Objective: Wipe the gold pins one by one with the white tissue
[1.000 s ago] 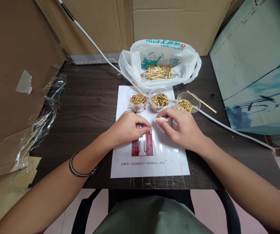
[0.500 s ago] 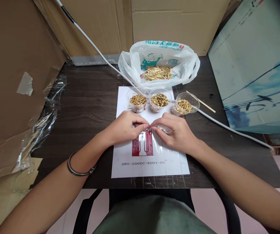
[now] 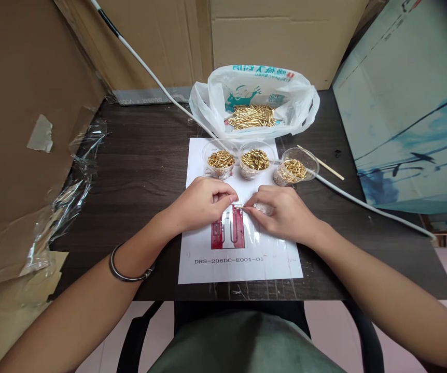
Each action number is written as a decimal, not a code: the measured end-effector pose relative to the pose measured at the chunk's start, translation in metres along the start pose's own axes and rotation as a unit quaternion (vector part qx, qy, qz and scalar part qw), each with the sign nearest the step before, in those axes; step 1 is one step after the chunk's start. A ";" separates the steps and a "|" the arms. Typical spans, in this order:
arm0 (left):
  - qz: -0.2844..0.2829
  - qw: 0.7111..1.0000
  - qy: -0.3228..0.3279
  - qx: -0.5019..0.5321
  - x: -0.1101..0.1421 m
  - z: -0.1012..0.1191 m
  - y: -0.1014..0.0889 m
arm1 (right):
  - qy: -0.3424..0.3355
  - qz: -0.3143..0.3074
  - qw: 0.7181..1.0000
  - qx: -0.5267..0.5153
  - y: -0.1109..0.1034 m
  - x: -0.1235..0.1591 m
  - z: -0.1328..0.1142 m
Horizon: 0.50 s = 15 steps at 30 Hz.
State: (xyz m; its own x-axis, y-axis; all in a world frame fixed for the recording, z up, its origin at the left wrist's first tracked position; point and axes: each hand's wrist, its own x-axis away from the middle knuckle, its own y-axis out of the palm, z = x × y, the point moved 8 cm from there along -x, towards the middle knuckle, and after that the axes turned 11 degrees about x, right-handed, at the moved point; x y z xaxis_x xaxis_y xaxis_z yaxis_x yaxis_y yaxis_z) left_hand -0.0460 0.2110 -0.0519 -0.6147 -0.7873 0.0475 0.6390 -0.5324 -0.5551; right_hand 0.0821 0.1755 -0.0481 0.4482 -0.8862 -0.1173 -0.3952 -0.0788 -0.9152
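Over a printed sheet (image 3: 204, 269), my left hand (image 3: 208, 204) has its thumb and forefinger pressed together; whatever is between them is too small to make out. My right hand (image 3: 281, 212) pinches a thin gold-coloured pin (image 3: 240, 207), its tip pointing left. Below the fingertips, a red and white printed picture (image 3: 239, 233) shows dark hook-shaped outlines. Behind the hands stand three clear plastic cups with small gold-coloured metal pieces: a left cup (image 3: 220, 160), a middle cup (image 3: 255, 160) and a tilted right cup (image 3: 294, 168).
A white plastic bag (image 3: 305, 111) holding many gold-coloured pins lies open behind the cups. A white cable (image 3: 157, 80) crosses the dark table (image 3: 141, 155). A wooden stick (image 3: 320, 162) lies at right. Cardboard (image 3: 285, 46) walls the back and left; a printed panel (image 3: 402, 114) stands right.
The fingertips of both hands were together and have now parted slightly. My right hand has shifted a little right and nearer me, with the pin showing. My left hand is nearly still.
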 end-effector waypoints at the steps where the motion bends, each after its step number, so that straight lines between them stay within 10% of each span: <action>1: 0.000 1.000 0.001 -0.004 0.000 0.000 0.000 | 0.006 -0.006 1.000 0.004 0.001 0.000 0.000; 15: 0.004 0.999 0.041 -0.030 0.000 0.006 0.001 | 0.102 -0.070 0.992 0.037 0.009 0.006 0.004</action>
State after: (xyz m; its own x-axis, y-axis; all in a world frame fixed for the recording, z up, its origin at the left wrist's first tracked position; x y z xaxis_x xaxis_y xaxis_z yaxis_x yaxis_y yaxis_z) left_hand -0.0422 0.2087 -0.0479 -0.6470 -0.7621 -0.0244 0.6167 -0.5042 -0.6046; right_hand 0.0849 0.1715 -0.0584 0.3202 -0.9435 0.0852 -0.2768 -0.1793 -0.9441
